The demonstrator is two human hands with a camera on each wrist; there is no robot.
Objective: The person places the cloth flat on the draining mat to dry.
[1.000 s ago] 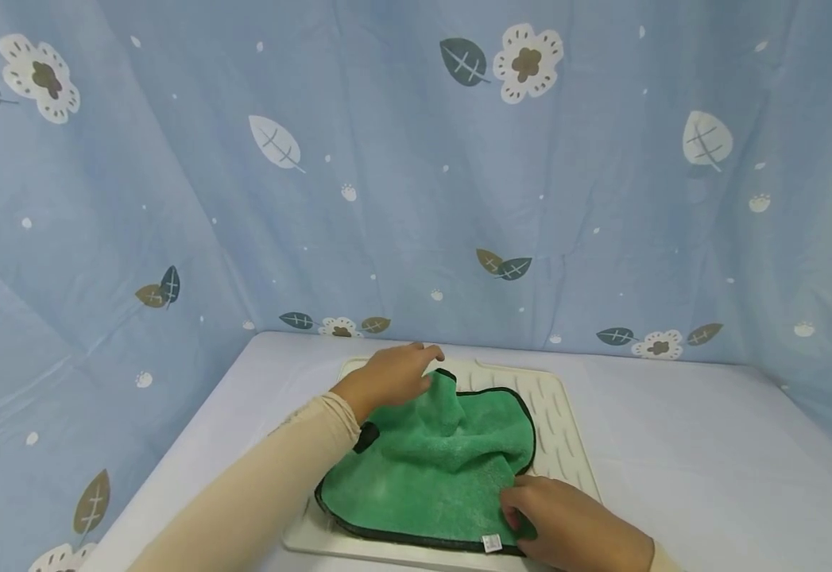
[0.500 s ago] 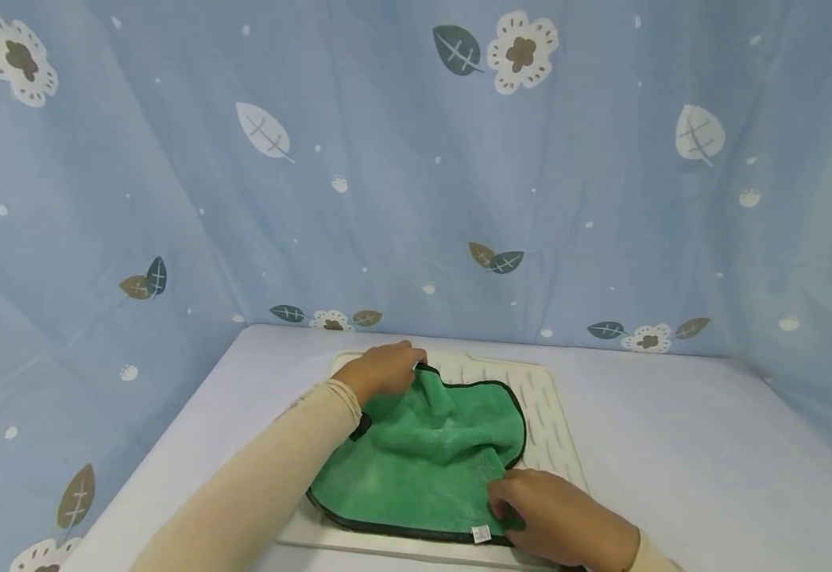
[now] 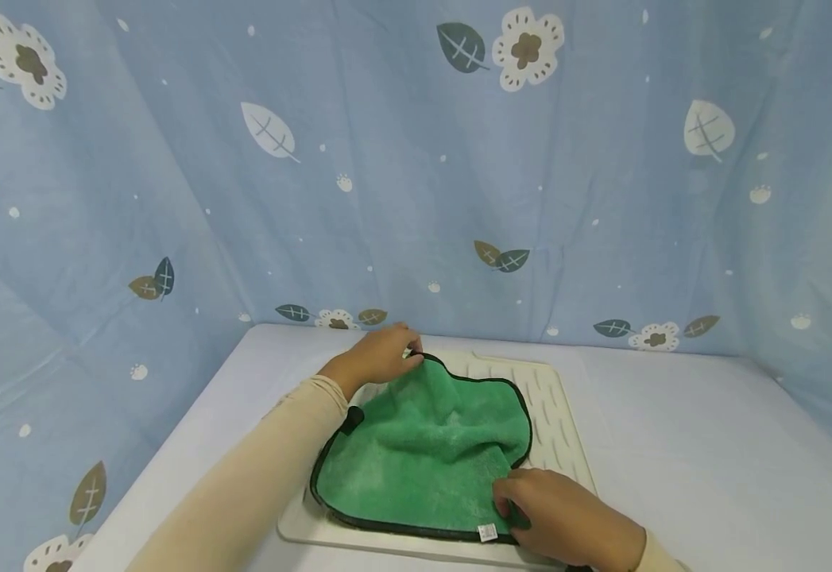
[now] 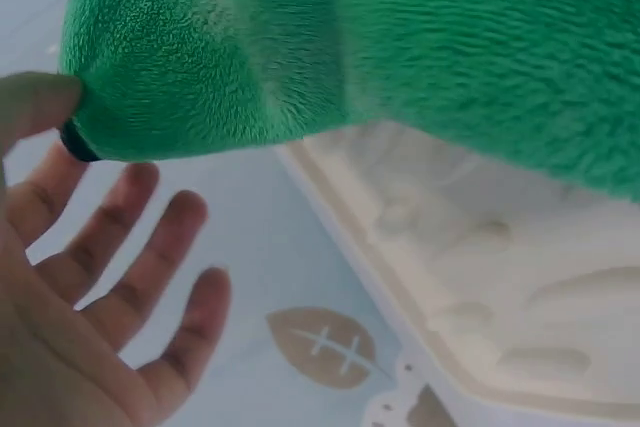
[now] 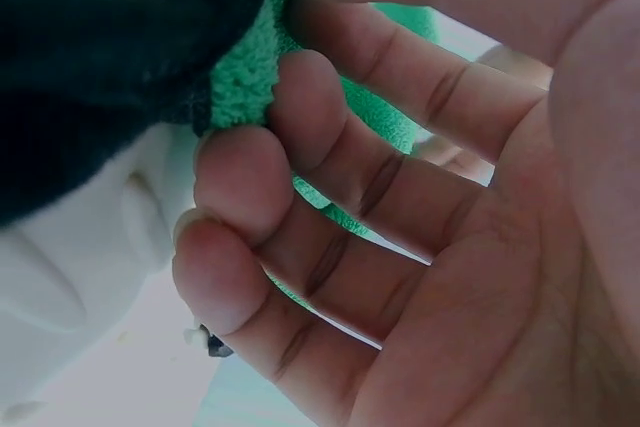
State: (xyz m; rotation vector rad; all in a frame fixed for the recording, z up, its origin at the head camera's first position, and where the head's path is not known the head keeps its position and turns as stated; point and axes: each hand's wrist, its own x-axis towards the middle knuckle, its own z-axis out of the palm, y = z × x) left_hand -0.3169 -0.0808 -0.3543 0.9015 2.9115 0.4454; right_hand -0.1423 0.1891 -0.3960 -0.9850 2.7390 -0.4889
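A green plush cleaning cloth (image 3: 416,477) with black edging lies rumpled over a cream ridged mat (image 3: 551,413). My left hand (image 3: 378,356) pinches its far left corner between thumb and forefinger, the other fingers spread below it in the left wrist view. That corner is lifted off the mat. My right hand (image 3: 566,515) pinches the cloth at its near right corner, beside a white tag (image 3: 487,532). In the right wrist view, dark fabric (image 5: 90,87) hangs by the right fingertips. A fold crosses the cloth's middle.
The mat lies on a white-covered table (image 3: 687,445). Behind and to the left hangs a blue curtain (image 3: 416,199) printed with flowers and leaves. A small black piece (image 3: 353,418) shows at the cloth's left edge.
My left hand has taken the cloth's far corner and drawn it away and to the left, so the cloth is spread wider there. My right hand has stayed at the near corner.
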